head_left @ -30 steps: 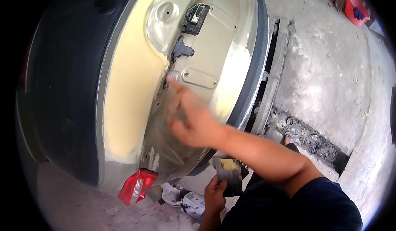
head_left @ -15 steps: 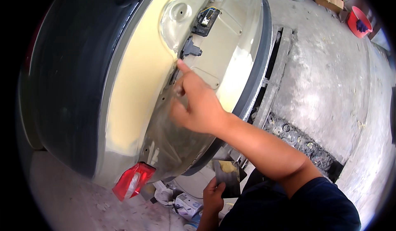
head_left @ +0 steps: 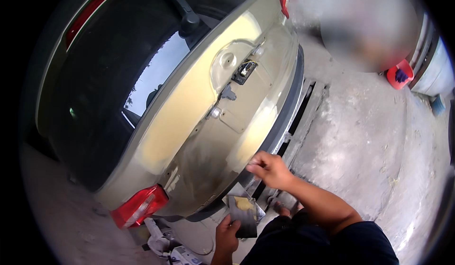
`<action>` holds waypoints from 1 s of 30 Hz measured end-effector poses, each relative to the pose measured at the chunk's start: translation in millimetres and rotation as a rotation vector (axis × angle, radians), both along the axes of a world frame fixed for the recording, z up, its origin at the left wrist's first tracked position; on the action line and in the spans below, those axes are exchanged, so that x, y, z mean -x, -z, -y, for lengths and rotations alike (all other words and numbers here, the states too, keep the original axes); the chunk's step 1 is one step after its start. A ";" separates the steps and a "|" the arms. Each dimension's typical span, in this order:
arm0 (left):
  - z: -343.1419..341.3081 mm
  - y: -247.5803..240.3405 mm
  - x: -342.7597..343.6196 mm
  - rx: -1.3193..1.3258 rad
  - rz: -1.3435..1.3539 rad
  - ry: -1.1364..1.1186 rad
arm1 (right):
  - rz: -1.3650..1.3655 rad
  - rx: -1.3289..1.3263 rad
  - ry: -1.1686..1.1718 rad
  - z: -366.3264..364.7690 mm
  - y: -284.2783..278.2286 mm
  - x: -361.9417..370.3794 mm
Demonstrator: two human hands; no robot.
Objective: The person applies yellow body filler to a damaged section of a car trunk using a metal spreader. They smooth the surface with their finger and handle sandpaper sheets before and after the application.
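Note:
My left hand (head_left: 227,234) grips a dark, flat putty board (head_left: 244,221) with a smear of yellow filler on it. Behind the board, the edge of a pale plate (head_left: 237,190) shows. My right hand (head_left: 268,170) is closed, its fingers curled together with nothing visible in them. It hovers near the lower right edge of the car tailgate (head_left: 208,142). A long band of yellow body filler (head_left: 177,111) runs along the tailgate panel, and a paler filler patch (head_left: 256,134) lies lower down near the bumper.
A red tail light (head_left: 140,207) sticks out at the near corner. The dark bumper (head_left: 290,104) borders a slotted floor channel (head_left: 303,113). Farther off stand a pink bucket (head_left: 392,78) and a blurred patch. Assorted items (head_left: 159,239) lie below the tail light.
My right hand has drawn back from the filler edge, downward and right, its pointing finger now curled in. The view has widened, showing more of the car. The left hand keeps the putty board.

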State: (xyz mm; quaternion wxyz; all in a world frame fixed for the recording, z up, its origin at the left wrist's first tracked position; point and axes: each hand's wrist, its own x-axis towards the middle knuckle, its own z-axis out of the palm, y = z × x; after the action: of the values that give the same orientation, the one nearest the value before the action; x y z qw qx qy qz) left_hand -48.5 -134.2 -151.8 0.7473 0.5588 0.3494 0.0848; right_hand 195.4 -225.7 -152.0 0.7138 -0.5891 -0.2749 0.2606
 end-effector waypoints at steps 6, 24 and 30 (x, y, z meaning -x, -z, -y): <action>10.9 -35.4 -9.6 0.352 0.224 0.073 | -0.117 0.298 -0.082 97.7 44.8 25.5; 11.6 -44.1 23.8 0.862 0.377 0.782 | -0.158 0.135 0.380 127.2 20.0 176.9; 27.8 -36.4 40.6 0.928 0.361 0.944 | -0.459 -0.357 0.404 144.1 6.6 214.8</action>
State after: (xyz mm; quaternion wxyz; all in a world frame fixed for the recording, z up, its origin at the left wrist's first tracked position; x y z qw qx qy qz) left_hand -89.0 -162.0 -115.5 0.9128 0.2505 -0.0615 -0.3165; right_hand -19.4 -369.9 -158.6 0.8858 -0.4237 -0.0264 0.1874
